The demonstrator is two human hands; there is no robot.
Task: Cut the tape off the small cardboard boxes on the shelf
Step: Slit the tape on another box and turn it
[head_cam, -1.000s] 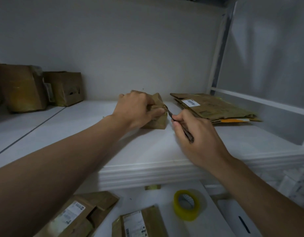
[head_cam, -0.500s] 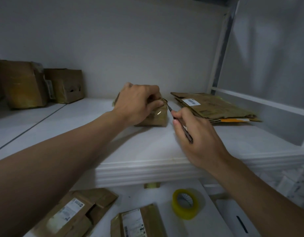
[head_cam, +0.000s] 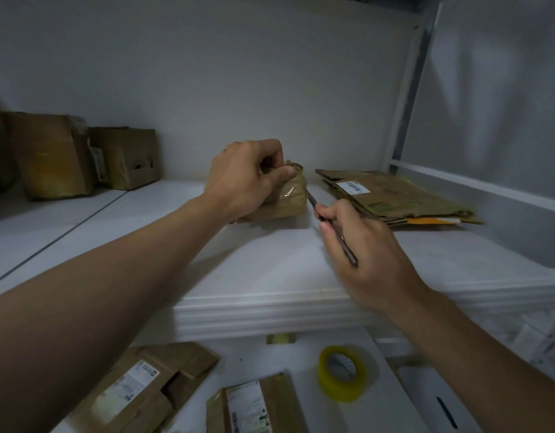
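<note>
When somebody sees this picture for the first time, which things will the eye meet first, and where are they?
In the middle of the shelf the left hand grips a small taped cardboard box, while the right hand holds a thin dark cutting tool, its tip at the box's right edge. Flattened cardboard lies stacked to the right; a yellow tape roll lies below the shelf.
</note>
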